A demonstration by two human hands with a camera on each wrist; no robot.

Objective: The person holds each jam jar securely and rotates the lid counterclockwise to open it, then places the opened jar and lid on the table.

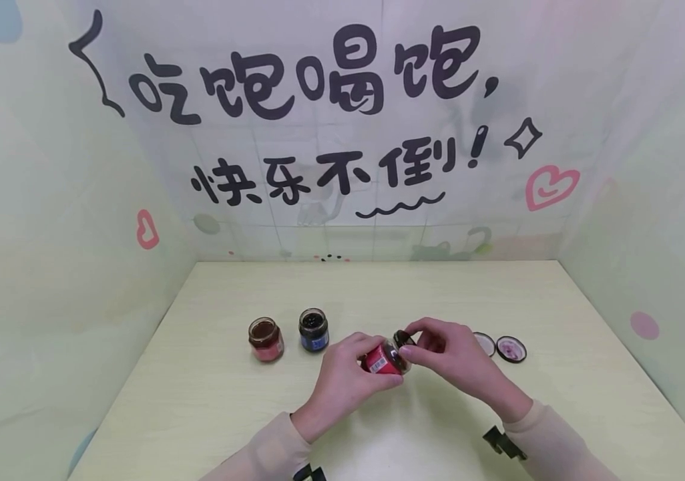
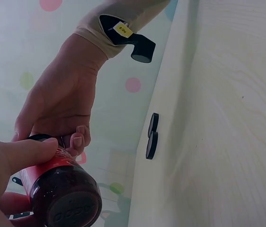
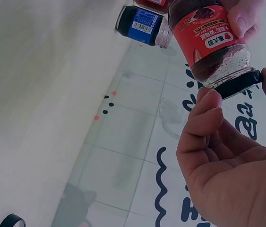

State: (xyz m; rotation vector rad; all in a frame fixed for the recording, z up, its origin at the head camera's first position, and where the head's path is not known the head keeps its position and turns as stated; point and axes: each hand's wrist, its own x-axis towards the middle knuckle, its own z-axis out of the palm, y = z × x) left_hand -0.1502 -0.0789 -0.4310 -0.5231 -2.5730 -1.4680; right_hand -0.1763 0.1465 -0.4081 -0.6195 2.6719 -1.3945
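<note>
My left hand point(image 1: 345, 374) grips a glass jam jar point(image 1: 380, 363) with a red label, tilted so its mouth points toward the right hand. The label, with dark berries pictured on it, shows in the right wrist view. My right hand point(image 1: 459, 354) pinches a black lid point(image 3: 239, 85) between thumb and fingers at the jar's mouth. The lid meets the glass rim; I cannot tell whether it is screwed tight. Dark jam shows through the glass, and the base point(image 2: 71, 208) faces the left wrist camera.
Left of the hands stand two uncapped jars: one with a reddish label point(image 1: 267, 351) and one with a blue label point(image 1: 315, 341). Two round lids point(image 1: 511, 349) lie inner side up beyond the right wrist. The pale wooden table point(image 1: 198, 401) meets printed cloth walls.
</note>
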